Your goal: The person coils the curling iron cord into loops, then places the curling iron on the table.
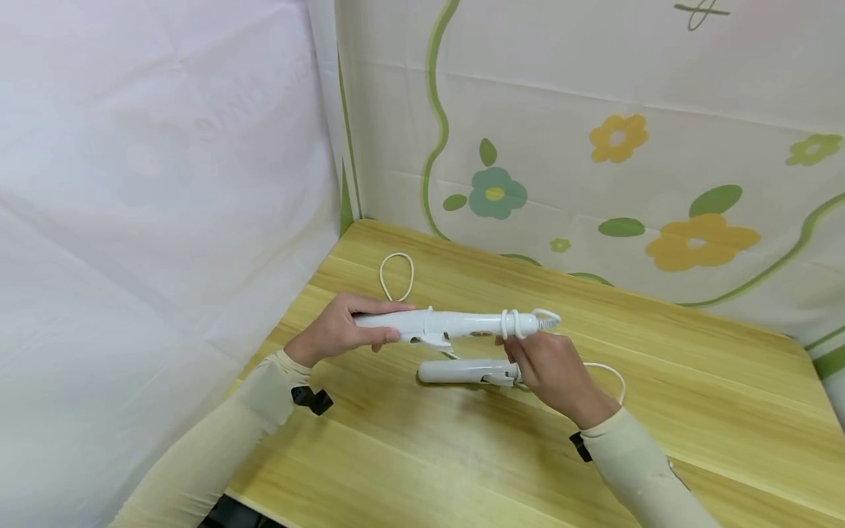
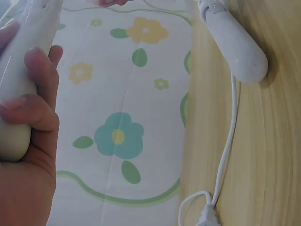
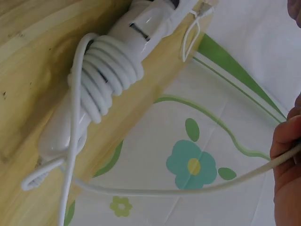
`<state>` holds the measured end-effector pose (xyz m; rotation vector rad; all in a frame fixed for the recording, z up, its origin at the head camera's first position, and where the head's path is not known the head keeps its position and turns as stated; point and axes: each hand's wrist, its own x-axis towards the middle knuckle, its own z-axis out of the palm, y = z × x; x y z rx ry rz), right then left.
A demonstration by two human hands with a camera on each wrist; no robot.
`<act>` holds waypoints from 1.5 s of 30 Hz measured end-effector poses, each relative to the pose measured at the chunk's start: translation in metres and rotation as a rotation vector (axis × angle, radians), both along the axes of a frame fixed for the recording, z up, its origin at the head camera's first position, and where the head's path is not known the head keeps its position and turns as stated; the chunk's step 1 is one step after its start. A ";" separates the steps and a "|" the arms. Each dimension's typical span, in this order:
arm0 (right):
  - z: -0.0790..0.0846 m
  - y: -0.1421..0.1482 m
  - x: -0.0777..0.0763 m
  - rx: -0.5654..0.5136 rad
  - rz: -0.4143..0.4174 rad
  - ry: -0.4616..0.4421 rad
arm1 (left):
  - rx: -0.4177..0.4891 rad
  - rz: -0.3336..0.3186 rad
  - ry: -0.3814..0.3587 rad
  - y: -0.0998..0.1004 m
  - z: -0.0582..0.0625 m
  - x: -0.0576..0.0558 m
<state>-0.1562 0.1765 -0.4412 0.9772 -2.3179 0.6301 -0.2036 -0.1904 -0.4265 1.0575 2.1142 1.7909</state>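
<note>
My left hand [image 1: 339,326] grips the handle end of a white hair-styling iron [image 1: 462,324], held level above the table. A white cord [image 1: 505,324] loops around its other end, by the ribbed cord sleeve. There my right hand [image 1: 561,370] pinches the cord with curled fingers, and a length of it arcs away past the wrist. Below, a second white iron [image 1: 455,372] lies on the table, partly behind the right hand. Its coiled cord [image 3: 106,70] shows in the right wrist view, wound tightly around the body.
On the wooden table [image 1: 422,469], a cord loop [image 1: 396,273] lies beyond the left hand; a white plug [image 2: 208,217] shows in the left wrist view. White cloth [image 1: 165,183] hangs at the left, and a flower-print cloth [image 1: 561,88] stands behind the table's far edge.
</note>
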 end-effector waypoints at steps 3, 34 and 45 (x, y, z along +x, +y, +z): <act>0.003 -0.001 -0.001 -0.034 0.010 -0.037 | 0.071 0.043 0.014 0.003 0.001 0.000; 0.032 0.020 -0.008 0.185 -0.078 0.316 | -0.404 0.220 0.684 0.012 -0.015 -0.003; 0.021 0.023 -0.012 0.165 -0.019 0.227 | -0.338 -0.069 0.641 0.006 -0.009 0.006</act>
